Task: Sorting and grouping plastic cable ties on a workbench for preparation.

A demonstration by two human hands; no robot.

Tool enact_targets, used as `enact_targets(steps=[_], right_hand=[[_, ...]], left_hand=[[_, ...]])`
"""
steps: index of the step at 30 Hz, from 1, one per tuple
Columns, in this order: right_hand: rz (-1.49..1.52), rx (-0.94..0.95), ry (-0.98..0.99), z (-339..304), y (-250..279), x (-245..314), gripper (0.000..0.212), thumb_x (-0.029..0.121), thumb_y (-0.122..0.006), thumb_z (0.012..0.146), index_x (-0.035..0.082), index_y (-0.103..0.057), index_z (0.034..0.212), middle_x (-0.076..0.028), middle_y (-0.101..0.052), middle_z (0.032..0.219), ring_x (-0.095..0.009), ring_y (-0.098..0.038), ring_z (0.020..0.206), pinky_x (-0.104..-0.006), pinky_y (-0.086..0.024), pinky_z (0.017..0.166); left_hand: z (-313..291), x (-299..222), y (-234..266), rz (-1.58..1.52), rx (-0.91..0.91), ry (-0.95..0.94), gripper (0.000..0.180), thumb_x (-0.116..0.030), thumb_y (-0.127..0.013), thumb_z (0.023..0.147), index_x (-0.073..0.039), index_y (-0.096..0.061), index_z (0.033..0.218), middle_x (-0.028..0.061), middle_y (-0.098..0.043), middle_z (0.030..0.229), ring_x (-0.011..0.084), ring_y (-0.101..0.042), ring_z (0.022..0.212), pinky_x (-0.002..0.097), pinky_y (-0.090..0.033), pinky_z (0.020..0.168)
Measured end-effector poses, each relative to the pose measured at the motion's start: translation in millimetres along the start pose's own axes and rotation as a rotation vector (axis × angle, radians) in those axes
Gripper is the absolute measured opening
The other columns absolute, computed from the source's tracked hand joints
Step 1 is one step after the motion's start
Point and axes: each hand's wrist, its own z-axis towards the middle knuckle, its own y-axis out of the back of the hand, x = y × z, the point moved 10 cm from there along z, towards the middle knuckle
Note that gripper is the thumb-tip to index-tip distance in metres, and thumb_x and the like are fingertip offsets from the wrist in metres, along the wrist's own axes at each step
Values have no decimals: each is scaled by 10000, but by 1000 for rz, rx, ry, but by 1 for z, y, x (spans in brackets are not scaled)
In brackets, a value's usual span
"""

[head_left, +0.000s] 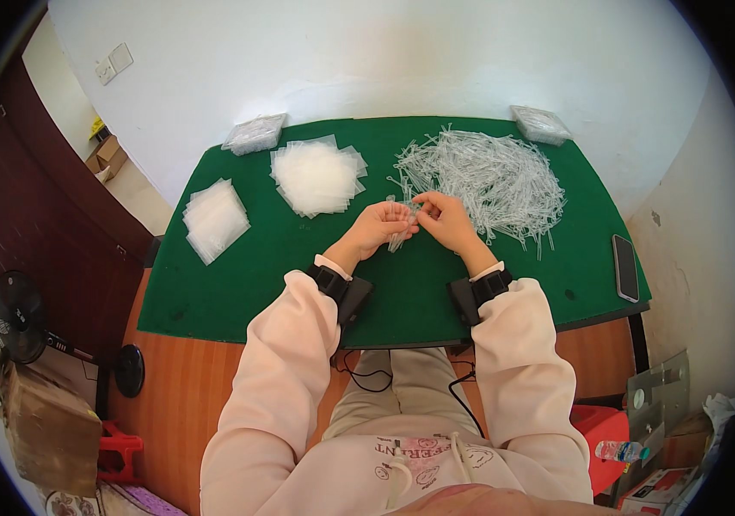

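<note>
Above the middle of the green table, my left hand [380, 227] is closed around a small bunch of thin clear plastic sticks [396, 242], whose ends stick out below the fingers. My right hand [446, 220] meets it from the other side, its fingertips pinched at the bunch's upper part. Just beyond my right hand spreads a large heap of similar clear sticks [496, 176], some with small loops at their ends. Farther left lie a fanned pile of clear plastic bags [318, 176] and a smaller pile of bags [216, 220].
The green-covered table [247, 301] stands against a white wall. Clear packs sit at its far left [255, 134] and far right [541, 125] corners. A phone [626, 268] lies near the right edge. A fan [18, 316] and a cardboard box [49, 426] are at the left.
</note>
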Motion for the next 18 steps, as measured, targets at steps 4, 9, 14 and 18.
enact_targets(steps=[4, 9, 14, 18], right_hand=[[38, 4, 7, 0, 0, 0, 250, 76, -603, 693, 20, -593, 936, -39, -581, 618, -118, -510, 520, -246, -413, 509], [53, -8, 0, -1, 1, -3, 238, 77, -611, 691, 18, -585, 920, -30, -580, 607, -110, -503, 509, -241, -410, 502], [51, -5, -14, 0, 0, -5, 216, 74, -611, 691, 18, -578, 897, -26, -572, 598, -106, -498, 502, -239, -408, 498], [68, -5, -13, -1, 1, -3, 210, 70, -606, 690, 18, -577, 891, -25, -567, 595, -102, -498, 503, -236, -404, 494]], left_hand=[[-1, -2, 0, 6, -23, 1, 70, 2, -539, 829, -20, -521, 893, 55, -569, 919, 167, -593, 893, 299, -486, 819], [-2, -4, -1, 0, -13, -8, 60, 9, -533, 827, -26, -512, 872, 57, -567, 911, 171, -594, 893, 303, -486, 818], [-2, -4, -1, -24, -28, -13, 68, 24, -531, 814, -31, -506, 845, 66, -573, 895, 181, -600, 877, 302, -492, 795], [-2, -6, 0, -49, -47, -22, 82, 41, -537, 798, -33, -510, 821, 85, -585, 869, 202, -613, 849, 303, -502, 752]])
